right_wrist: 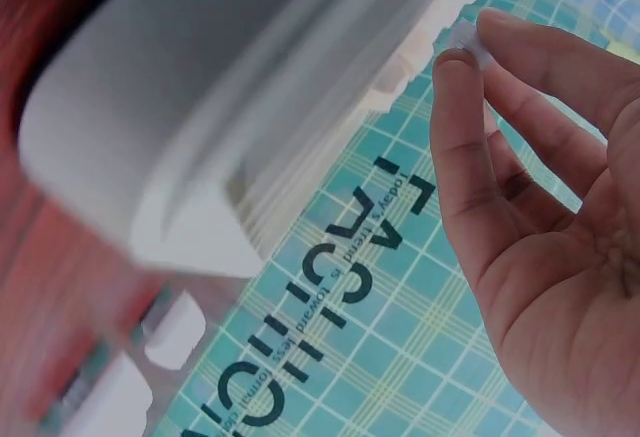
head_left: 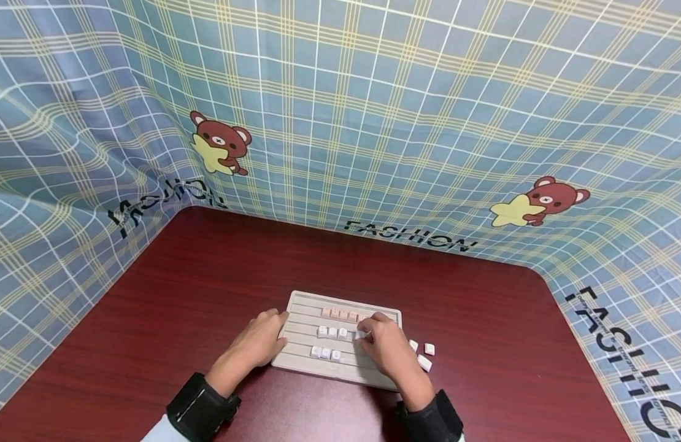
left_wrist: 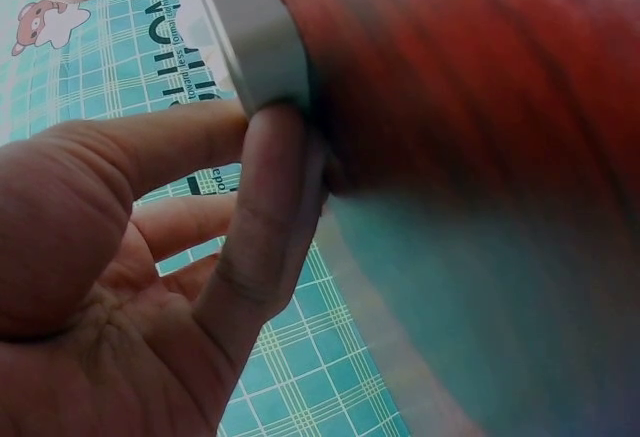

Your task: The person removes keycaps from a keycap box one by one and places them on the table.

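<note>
A pale grooved board (head_left: 302,363) lies on the table, bearing a back row of pink keycaps (head_left: 343,315) and two rows of white keycaps (head_left: 326,353). My left hand (head_left: 261,336) grips the board's left edge; in the left wrist view, thumb and fingers pinch its corner (left_wrist: 275,67). Over the board's right part, my right hand (head_left: 386,344) pinches a small white keycap (right_wrist: 468,42) between thumb and fingertip. That keycap is at the right of the middle row, partly hidden by the fingers, which also cover the right end of the pink row.
Several loose white keycaps (head_left: 429,348) lie on the dark red table (head_left: 484,368) just right of the board. A blue plaid curtain (head_left: 373,123) with printed bears and lettering rises behind the table and along both sides.
</note>
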Demonstrator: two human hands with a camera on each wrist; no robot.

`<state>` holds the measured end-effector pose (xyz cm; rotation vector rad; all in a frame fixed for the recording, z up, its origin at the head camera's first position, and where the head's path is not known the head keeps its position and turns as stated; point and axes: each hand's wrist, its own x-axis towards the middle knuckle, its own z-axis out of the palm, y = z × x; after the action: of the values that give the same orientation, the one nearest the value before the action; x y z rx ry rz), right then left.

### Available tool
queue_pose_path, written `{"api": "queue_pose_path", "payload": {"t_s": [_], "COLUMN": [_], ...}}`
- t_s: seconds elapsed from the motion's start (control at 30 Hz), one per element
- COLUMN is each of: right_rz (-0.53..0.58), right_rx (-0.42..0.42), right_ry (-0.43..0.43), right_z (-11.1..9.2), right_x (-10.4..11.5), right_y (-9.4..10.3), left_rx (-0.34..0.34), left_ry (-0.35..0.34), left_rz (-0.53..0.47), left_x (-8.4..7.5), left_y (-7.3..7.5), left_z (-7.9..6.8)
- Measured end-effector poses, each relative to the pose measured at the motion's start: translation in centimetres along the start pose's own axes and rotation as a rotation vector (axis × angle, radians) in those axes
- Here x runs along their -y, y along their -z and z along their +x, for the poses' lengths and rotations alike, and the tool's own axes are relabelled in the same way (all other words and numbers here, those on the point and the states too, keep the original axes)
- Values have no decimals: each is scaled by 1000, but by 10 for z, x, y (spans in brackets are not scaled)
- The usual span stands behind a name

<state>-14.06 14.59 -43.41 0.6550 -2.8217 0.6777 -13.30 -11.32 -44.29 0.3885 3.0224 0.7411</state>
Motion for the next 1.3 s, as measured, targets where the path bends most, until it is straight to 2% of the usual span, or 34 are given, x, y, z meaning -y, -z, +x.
{"api": "queue_pose_path", "payload": {"t_s": [0.2,0.53,0.73,1.0,1.3], "right_rz": [-20,-73,-67,-138,-205], "right_rx": [-33,-111,-68,-71,22], "right_ry": [-21,-59,-138,-110,-182], "right_z": [-8,-31,-41,-50,-53], "right_x": [-11,-40,-51,-60,-60], "right_y": [9,27,32,29,29], "left_rx": [-5,8,2,22,7], "left_ry": [-4,2,-6,14,3], "left_rz": [4,-7,-4,-1,6], "left_x": [1,0,2,2,2], "left_y": [0,-2,-1,-1,-1], "left_z": [0,0,1,1,1]}}
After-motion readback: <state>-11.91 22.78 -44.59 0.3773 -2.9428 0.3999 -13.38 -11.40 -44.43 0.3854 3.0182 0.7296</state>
